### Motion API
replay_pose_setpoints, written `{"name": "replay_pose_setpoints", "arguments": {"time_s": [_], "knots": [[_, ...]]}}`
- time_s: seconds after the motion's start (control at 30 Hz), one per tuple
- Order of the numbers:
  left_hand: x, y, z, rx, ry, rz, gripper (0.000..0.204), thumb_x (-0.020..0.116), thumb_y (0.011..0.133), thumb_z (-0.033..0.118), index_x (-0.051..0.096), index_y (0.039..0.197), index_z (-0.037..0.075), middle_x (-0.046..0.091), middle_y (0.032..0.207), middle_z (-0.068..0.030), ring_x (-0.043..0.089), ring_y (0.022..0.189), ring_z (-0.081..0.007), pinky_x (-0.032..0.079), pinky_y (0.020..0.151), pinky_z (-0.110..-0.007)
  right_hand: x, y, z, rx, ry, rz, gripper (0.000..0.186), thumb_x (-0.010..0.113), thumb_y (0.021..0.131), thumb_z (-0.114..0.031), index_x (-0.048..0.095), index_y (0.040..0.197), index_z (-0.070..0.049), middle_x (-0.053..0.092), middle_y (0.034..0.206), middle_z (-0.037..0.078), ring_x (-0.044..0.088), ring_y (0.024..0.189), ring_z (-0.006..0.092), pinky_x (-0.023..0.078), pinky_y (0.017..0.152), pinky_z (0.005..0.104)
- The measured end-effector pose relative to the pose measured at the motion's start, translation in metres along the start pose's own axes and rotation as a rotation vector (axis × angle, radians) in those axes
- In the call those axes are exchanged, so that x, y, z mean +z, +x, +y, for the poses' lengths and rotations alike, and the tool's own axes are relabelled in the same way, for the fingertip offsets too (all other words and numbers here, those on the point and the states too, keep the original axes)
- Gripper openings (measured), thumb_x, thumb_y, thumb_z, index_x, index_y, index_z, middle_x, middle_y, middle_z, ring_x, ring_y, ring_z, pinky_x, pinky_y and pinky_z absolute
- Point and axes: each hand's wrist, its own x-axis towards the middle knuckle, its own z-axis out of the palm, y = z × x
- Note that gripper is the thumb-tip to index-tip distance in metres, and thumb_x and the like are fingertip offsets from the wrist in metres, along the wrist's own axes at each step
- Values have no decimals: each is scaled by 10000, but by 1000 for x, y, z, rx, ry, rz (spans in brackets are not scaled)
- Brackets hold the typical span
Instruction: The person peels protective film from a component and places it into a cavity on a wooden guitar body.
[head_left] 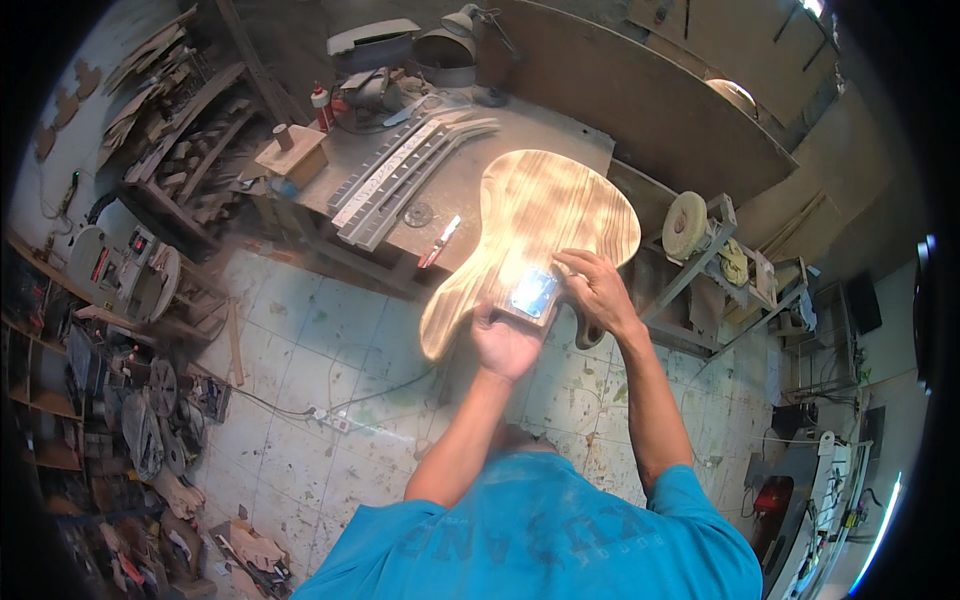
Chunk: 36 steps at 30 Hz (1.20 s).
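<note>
A pale wooden guitar body [545, 200] with striped grain is held above the floor beside the workbench. A shiny rectangular metal plate [532, 292] lies on it at the neck end. My left hand [503, 343] grips that end from below, thumb up along the edge. My right hand [597, 293] has curled fingers touching the body at the plate's upper right; whether they hold something small is hidden.
The workbench [595, 142] carries long slotted metal bars [395, 175], a wooden box [290, 158] and a red-and-white bottle [322, 106]. A wheeled machine [685, 225] stands right, cluttered shelves [50, 410] left. A cable [270, 402] crosses the tiled floor [340, 340].
</note>
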Motion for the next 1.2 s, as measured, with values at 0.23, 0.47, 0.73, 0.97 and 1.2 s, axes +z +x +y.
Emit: {"name": "replay_pose_setpoints", "arguments": {"time_s": [0.23, 0.47, 0.73, 0.97, 1.2], "knots": [[-3, -4, 1, -16, -74, 13, 757, 667, 920, 511, 460, 1548, 141, 514, 1539, -109, 507, 1395, -303, 439, 1151, -517, 19, -5, -19, -63, -66, -4, 674, 849, 801, -463, 718, 1292, -22, 672, 1334, 174, 540, 1234, 359, 448, 1096, 462], [-7, 1, 0, -13, -45, 56, 845, 654, 920, 623, 417, 1582, 154, 481, 1571, -105, 472, 1433, -303, 399, 1181, -529, 31, -12, -24, -85, -97, -44, 768, 877, 738, -504, 716, 1317, -27, 676, 1356, 128, 525, 1237, 345, 421, 1108, 485], [-13, -1, 4, -55, -64, -33, 763, 614, 962, 580, 440, 1564, 144, 497, 1553, -100, 487, 1412, -285, 404, 1169, -513, 33, -15, -24, -144, -104, -9, 723, 891, 742, -429, 722, 1315, -22, 684, 1357, 122, 535, 1206, 321, 437, 1093, 455], [-23, -30, 8, -119, -53, 17, 736, 551, 1024, 493, 383, 1578, 40, 452, 1584, -159, 456, 1452, -314, 383, 1200, -502, 35, -16, -24, -113, -63, -8, 715, 891, 744, -410, 719, 1321, -24, 687, 1357, 111, 546, 1185, 302, 445, 1088, 446], [-20, -94, 39, -177, 345, 191, 750, 491, 1052, 456, 309, 1601, -22, 390, 1612, -257, 464, 1453, -394, 393, 1210, -495, 33, -17, -23, -135, -108, -29, 699, 899, 758, -333, 700, 1364, -47, 663, 1397, 118, 531, 1226, 292, 511, 1038, 399]]}}
